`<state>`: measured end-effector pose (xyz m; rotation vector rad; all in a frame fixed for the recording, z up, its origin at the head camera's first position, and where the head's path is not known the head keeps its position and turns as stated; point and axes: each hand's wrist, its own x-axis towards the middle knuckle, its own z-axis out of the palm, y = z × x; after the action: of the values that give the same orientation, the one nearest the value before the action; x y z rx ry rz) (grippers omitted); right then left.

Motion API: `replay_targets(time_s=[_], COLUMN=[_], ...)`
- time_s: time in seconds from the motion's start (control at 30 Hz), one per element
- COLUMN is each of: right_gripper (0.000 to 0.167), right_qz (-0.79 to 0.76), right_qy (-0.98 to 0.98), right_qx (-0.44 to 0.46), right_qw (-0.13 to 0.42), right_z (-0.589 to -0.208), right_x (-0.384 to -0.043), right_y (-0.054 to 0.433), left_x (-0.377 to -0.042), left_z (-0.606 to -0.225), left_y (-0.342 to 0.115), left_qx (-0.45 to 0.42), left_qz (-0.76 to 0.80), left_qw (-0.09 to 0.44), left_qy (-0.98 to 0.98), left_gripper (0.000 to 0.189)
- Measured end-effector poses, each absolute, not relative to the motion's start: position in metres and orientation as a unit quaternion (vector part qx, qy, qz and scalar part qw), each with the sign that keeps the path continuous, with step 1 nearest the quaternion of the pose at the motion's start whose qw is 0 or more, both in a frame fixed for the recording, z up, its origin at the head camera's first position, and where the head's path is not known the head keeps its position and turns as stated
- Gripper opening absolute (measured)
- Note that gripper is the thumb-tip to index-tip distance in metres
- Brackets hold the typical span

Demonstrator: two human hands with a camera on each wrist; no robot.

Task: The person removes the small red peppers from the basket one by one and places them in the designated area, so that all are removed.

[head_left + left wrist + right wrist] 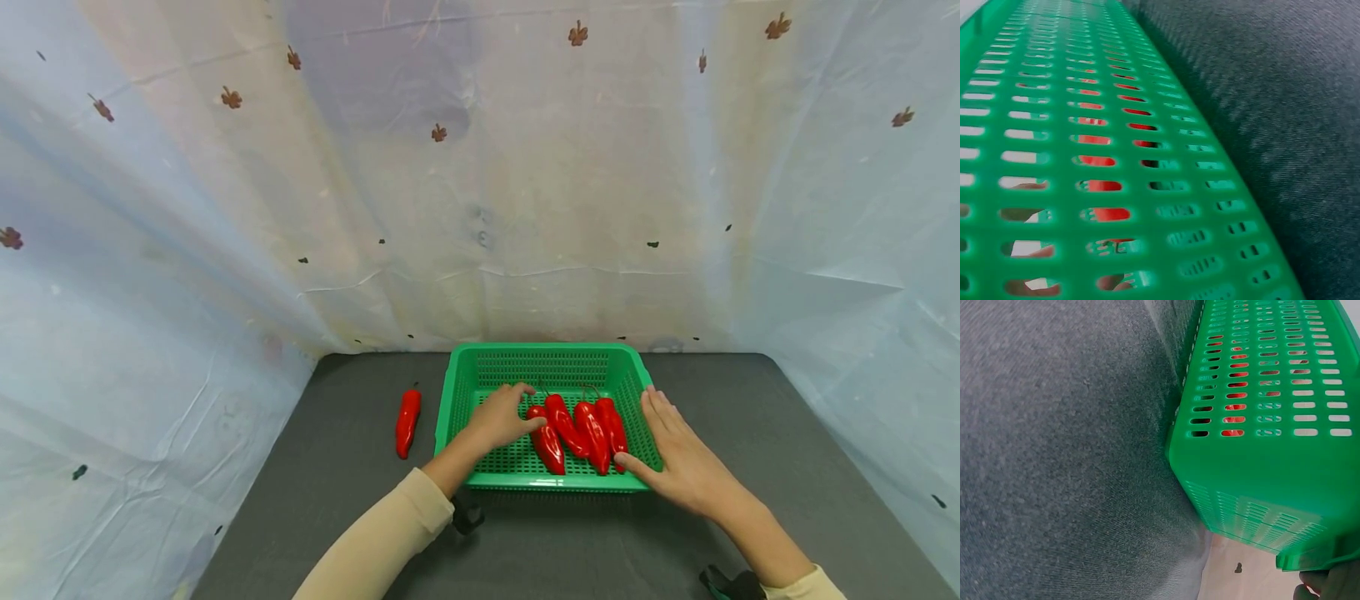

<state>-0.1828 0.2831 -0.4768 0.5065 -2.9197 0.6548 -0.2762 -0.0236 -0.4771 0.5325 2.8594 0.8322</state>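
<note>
Several red peppers [592, 437] lie side by side in a green plastic basket [547, 481], stems toward the far side. My left hand [498, 419] reaches into the basket over the leftmost pepper [550, 450], thumb and fingers spread apart around its stem end; whether they touch it is unclear. My right hand [686, 462] rests at the basket's right rim with straight fingers, its thumb reaching inside near the rightmost pepper [613, 425]. Through the slots of the basket wall [1054, 200], the left wrist view shows red patches and parts of fingers. Fingertips [1315, 580] appear beside the rim in the right wrist view.
One more red pepper [408, 423] lies on the dark grey cloth surface [360, 500], left of the basket. Behind and at both sides hangs a pale plastic sheet [525, 208] with small brown leaf prints.
</note>
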Motion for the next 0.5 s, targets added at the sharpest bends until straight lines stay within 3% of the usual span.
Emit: replay_targets(time_s=[0.5], right_gripper=[0.108], right_qz=[0.218], right_qy=[-0.96], right_qx=[0.165], right_qw=[0.056], right_z=[-0.4781], right_x=[-0.183], right_y=[0.2836], left_x=[-0.2809], left_z=[-0.4855], left_y=[-0.0229], left_qx=[0.179], left_qz=[0.237], left_qw=[0.083], left_qy=[0.951], left_gripper=[0.061])
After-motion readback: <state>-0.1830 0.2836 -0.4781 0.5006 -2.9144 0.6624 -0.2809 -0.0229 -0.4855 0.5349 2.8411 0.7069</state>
